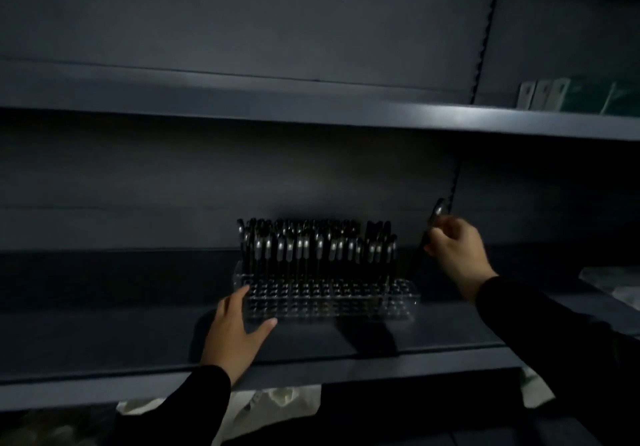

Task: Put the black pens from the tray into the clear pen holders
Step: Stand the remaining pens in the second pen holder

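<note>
A clear pen holder (367,303) with a grid of holes stands on a dark grey shelf (104,307). Several black pens (311,248) with silver clips stand upright in its back rows; the front rows of holes hold nothing. My left hand (235,331) lies flat against the holder's front left corner, fingers spread. My right hand (457,251) is up at the holder's right end, closed on one black pen (433,223) that tilts up and to the right, clip end on top. No tray is in view.
An upper shelf (311,116) overhangs the holder, with packaged goods (571,95) at its far right. A slotted upright (453,185) runs down the back panel just behind my right hand. White bags (277,400) sit below the shelf edge. The scene is dim.
</note>
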Tool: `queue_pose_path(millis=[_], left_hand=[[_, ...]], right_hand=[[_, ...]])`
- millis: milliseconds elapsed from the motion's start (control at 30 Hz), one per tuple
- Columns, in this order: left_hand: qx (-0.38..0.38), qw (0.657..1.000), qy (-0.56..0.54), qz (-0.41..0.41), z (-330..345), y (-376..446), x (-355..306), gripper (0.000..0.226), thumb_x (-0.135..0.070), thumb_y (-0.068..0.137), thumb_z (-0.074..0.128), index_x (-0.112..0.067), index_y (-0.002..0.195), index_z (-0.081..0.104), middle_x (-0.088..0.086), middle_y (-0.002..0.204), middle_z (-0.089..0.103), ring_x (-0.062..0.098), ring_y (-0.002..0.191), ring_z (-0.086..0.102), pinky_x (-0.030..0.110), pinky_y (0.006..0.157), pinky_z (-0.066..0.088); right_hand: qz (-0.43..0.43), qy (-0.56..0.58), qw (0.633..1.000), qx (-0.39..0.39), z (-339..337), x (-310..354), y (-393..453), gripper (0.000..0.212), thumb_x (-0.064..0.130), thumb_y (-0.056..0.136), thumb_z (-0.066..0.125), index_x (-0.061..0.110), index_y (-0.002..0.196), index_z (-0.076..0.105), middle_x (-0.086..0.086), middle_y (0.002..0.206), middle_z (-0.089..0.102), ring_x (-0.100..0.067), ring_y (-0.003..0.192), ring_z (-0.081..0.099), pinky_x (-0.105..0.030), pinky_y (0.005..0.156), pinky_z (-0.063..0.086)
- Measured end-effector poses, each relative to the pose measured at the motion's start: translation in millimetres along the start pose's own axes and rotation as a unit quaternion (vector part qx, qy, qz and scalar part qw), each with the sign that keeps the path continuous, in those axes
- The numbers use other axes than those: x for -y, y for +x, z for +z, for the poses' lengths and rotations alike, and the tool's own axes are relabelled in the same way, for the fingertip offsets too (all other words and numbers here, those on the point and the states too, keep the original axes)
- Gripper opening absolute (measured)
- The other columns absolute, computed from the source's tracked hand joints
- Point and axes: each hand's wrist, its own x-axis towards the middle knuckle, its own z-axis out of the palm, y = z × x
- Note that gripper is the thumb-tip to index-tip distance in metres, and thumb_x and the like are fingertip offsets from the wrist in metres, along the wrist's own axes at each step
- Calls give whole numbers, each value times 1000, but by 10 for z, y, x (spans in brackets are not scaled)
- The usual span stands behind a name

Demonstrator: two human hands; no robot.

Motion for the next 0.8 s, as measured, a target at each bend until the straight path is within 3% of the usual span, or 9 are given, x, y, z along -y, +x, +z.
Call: queue_pose_path(millis=[167, 300, 433, 600, 667, 800], left_hand=[[2, 1000, 14, -8, 33, 50, 43, 72, -37, 86, 66, -32, 144, 23, -1, 149, 36, 23, 129, 43, 37, 104, 40], [-11, 999, 51, -14, 57, 45, 37, 74, -33, 87, 66, -35, 143, 18, 2, 140, 49, 21, 119, 53, 33, 95, 46], [-33, 997, 71, -19, 83, 44, 16, 72, -33, 87, 66, -36, 141, 20, 2, 133, 55, 21, 113, 58, 30, 90, 48], [-50, 996, 72, -15, 92, 59, 43, 69, -33, 87, 66, -38, 139, 22, 0, 125, 60, 19, 106, 61, 32, 87, 50], [-52, 996, 71, -12, 91, 57, 45, 68, -34, 87, 66, -39, 139, 22, 0, 125, 60, 19, 107, 60, 32, 87, 50], [-61, 996, 59, 4, 107, 56, 65, 67, -32, 87, 66, -38, 139, 25, -2, 127, 59, 18, 108, 59, 28, 85, 48]], right_hand=[[2, -51, 998, 43, 111, -134, 67, 13, 4, 92, 51, 3, 79, 56, -4, 69, 57, -18, 65, 55, -30, 60, 44], [-16, -84, 996, 37, 170, -172, 79, 11, 4, 91, 53, -4, 84, 57, -17, 73, 60, -29, 67, 58, -44, 63, 50], [-25, -107, 993, 49, 178, -167, 111, 8, 5, 93, 51, -1, 95, 58, -22, 84, 64, -36, 77, 63, -45, 70, 53], [-7, -132, 987, 90, 219, -283, 82, 7, 2, 92, 50, 0, 91, 56, -22, 84, 62, -38, 75, 60, -51, 72, 52], [10, -151, 982, 113, 258, -368, 30, 8, 5, 93, 51, 3, 92, 59, -19, 86, 64, -36, 76, 62, -45, 67, 52], [36, -133, 986, 94, 286, -441, -9, 10, 3, 93, 51, 7, 97, 59, -13, 78, 61, -20, 60, 52, -28, 53, 41]])
